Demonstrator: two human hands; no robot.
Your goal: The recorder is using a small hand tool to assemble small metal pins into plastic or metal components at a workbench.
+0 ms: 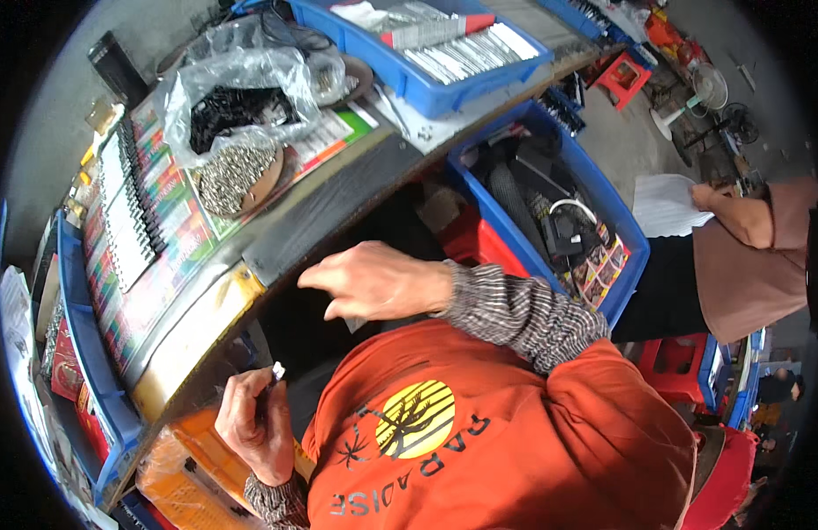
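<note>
My left hand (257, 422) is closed in a pinch below the table's edge. A small piece with a white tip (278, 369) and a dark part sticks up from its fingertips; its kind is too small to make out. My right hand (378, 281) hovers in front of my chest, near the table's edge. Its index finger and thumb are apart, with nothing visible between them; the other fingers are partly hidden. On the table (338, 190), ahead of my hands, are a pile of small metal parts (237, 179) in a round dish and a clear plastic bag (241, 84) of black pieces.
A blue tray (435, 93) of flat silvery pieces stands on the table. Coil-bound strips (126, 208) lie further left. Beside my right arm is a blue bin (625, 283) with assorted items. An orange crate (192, 468) sits lower left. Another person (744, 252) holds paper at right.
</note>
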